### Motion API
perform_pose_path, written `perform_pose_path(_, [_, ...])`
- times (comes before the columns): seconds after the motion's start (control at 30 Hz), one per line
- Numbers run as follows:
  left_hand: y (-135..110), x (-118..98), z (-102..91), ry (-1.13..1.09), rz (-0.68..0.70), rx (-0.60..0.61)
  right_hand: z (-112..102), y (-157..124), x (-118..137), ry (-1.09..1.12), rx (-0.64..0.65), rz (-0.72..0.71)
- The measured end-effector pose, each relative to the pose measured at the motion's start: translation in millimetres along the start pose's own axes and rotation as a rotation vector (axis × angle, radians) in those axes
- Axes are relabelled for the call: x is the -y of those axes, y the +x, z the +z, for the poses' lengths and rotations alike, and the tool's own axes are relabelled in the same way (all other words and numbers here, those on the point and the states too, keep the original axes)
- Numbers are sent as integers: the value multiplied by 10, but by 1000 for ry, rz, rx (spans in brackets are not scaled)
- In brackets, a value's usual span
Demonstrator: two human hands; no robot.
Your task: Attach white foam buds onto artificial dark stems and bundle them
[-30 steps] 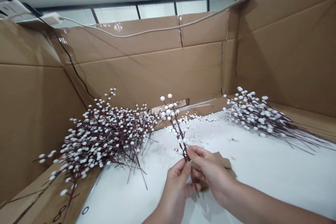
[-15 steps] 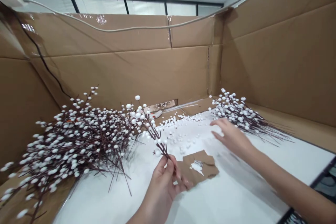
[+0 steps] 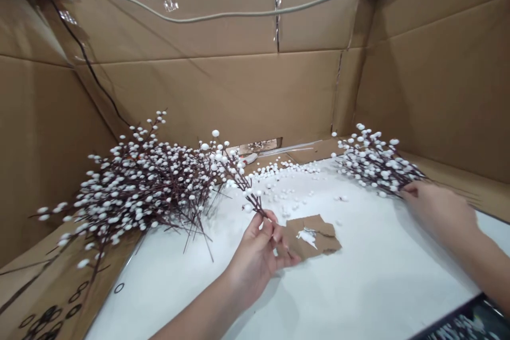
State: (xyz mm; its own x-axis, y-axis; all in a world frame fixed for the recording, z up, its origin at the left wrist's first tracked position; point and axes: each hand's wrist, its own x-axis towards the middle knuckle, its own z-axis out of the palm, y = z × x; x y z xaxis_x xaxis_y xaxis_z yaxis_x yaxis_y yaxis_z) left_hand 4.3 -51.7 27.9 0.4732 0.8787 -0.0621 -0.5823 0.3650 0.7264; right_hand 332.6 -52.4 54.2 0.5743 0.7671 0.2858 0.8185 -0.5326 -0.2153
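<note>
My left hand [image 3: 255,252] grips the lower stem of a dark red twig sprig [image 3: 239,175] studded with white foam balls, its tip reaching toward the back. A large heap of the same berry branches [image 3: 139,186] lies to the left of that sprig, with its balls touching the sprig's upper part. My right hand [image 3: 438,212] is far to the right, its fingers at the stems of a smaller bunch of berry branches [image 3: 378,162]. Whether it grasps them, I cannot tell. A torn cardboard scrap [image 3: 313,236] with a white patch lies just right of my left hand.
Loose white foam balls [image 3: 287,186] are scattered across the white tabletop [image 3: 358,281]. Cardboard sheets [image 3: 199,95] line the back and sides. A cable [image 3: 239,17] runs along the top, and a cardboard flap with black rings [image 3: 51,313] lies at lower left.
My right hand has let go of the sprig and moved right to the smaller bunch. My left hand keeps the sprig. The cardboard scrap now shows uncovered beside my left hand.
</note>
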Motion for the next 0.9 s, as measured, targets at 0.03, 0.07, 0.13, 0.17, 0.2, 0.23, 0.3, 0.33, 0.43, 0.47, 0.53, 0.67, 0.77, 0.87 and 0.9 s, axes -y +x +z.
perform_pose_path(0.03, [1, 1, -5, 2, 4, 9, -5, 20, -11, 29, 3, 7])
perform_pose_path(0.07, [3, 1, -12, 5, 4, 14, -10, 43, -29, 72, 7, 20])
perform_pose_path(0.13, [7, 1, -27, 8, 2, 15, -32, 86, -80, 166, 19, 56])
perform_pose_path(0.17, [10, 0, -34, 12, -1, 14, -52, 97, -102, 215, 24, 81])
perform_pose_path(0.2, [13, -2, -42, 17, -4, 15, -80, 96, -112, 273, 26, 102])
perform_pose_path(0.23, [16, -4, -48, 22, -4, 17, -114, 78, -104, 344, 26, 114])
perform_pose_path(0.3, [22, -6, -57, 38, -3, 30, -194, -22, -4, 579, 44, 90])
perform_pose_path(0.33, [23, -5, -59, 49, 1, 39, -234, -104, 93, 717, 86, 51])
perform_pose_path(0.43, [18, 11, -51, 93, -18, 58, -321, -449, 541, 984, 338, -129])
perform_pose_path(0.47, [13, 20, -44, 110, -29, 55, -330, -575, 716, 1015, 429, -177])
perform_pose_path(0.53, [0, 44, -25, 148, -45, 26, -310, -805, 1049, 1028, 640, -315])
perform_pose_path(0.67, [-22, 92, 12, 208, -70, -38, -165, -1062, 1489, 1070, 927, -423])
perform_pose_path(0.77, [-24, 114, 15, 183, -85, -65, -69, -1097, 1602, 992, 840, -450])
perform_pose_path(0.87, [-14, 124, 1, 159, -89, -56, -51, -1080, 1606, 905, 740, -492])
perform_pose_path(0.9, [-10, 126, -4, 153, -91, -49, -56, -1072, 1598, 887, 716, -512])
